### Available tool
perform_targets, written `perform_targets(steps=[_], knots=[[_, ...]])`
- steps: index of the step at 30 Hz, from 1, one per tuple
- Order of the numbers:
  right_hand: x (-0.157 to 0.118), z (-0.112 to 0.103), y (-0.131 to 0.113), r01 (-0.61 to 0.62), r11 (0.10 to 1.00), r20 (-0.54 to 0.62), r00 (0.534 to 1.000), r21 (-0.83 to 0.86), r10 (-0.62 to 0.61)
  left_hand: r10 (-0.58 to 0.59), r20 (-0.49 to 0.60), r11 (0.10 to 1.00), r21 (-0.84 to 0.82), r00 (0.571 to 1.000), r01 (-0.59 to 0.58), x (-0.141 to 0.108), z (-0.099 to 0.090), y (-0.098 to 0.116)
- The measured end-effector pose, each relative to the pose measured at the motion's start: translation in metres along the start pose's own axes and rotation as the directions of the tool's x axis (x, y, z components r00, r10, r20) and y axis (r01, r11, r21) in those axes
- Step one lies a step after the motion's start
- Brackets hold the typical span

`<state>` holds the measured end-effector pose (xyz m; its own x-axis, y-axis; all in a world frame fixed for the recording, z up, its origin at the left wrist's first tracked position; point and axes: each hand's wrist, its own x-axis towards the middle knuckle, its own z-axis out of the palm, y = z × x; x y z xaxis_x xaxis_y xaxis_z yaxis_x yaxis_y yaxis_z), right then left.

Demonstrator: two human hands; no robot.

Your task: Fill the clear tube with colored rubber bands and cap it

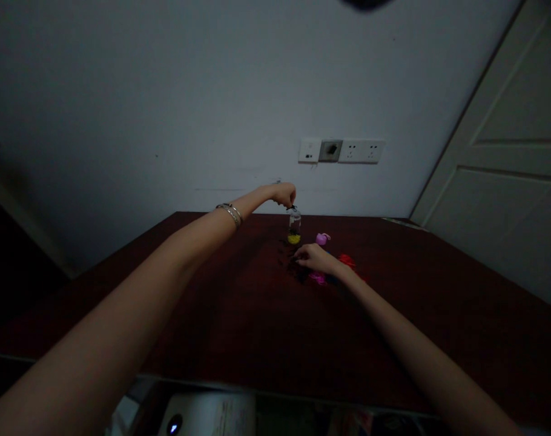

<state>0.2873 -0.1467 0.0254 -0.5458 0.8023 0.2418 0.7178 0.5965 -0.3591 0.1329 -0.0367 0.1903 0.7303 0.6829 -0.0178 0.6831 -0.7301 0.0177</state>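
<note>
A small clear bottle (294, 225) stands upright on the dark red table (257, 327), with yellow bits at its bottom and dark bits above them. Over its mouth, my left hand (284, 193) is closed in a pinch on small dark pieces. My right hand (312, 257) is low over a scatter of dark pieces (298, 272) just in front of the bottle; its fingers are pinched together, and what they hold is too small to make out. A pink cap (321, 239) lies right of the bottle. Beside my right hand are a magenta pile (318, 278) and a red pile (347, 261).
Behind the table is a pale wall with sockets (361, 151). A panelled white door (507, 157) is at the right. Below the table's front edge, a white object (207, 415) and other items show in an open space.
</note>
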Motion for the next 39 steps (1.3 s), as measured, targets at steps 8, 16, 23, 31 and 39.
perform_targets(steps=[8, 16, 23, 31, 39], knots=[[0.000, 0.002, 0.002, 0.003, 1.000, 0.005, 1.000, -0.014, -0.003, 0.015, 0.019, 0.946, 0.323, 1.000, -0.021, 0.014, -0.002, 0.018], [-0.002, -0.001, -0.004, 0.005, 1.000, 0.004, 1.000, -0.010, -0.005, -0.046, 0.003, 0.932, 0.361, 0.999, 0.042, 0.015, 0.005, 0.028], [-0.001, -0.001, -0.005, -0.001, 1.000, 0.011, 1.000, 0.018, 0.001, -0.031, -0.003, 0.951, 0.307, 1.000, 0.031, 0.018, 0.013, 0.029], [-0.001, 0.001, -0.004, -0.002, 1.000, -0.002, 1.000, 0.009, 0.002, -0.027, -0.010, 0.942, 0.335, 1.000, 0.029, 0.018, 0.014, 0.034], [-0.001, 0.001, -0.002, 0.004, 1.000, 0.001, 1.000, 0.012, -0.004, -0.023, -0.003, 0.954, 0.297, 1.000, 0.023, 0.016, 0.014, 0.032]])
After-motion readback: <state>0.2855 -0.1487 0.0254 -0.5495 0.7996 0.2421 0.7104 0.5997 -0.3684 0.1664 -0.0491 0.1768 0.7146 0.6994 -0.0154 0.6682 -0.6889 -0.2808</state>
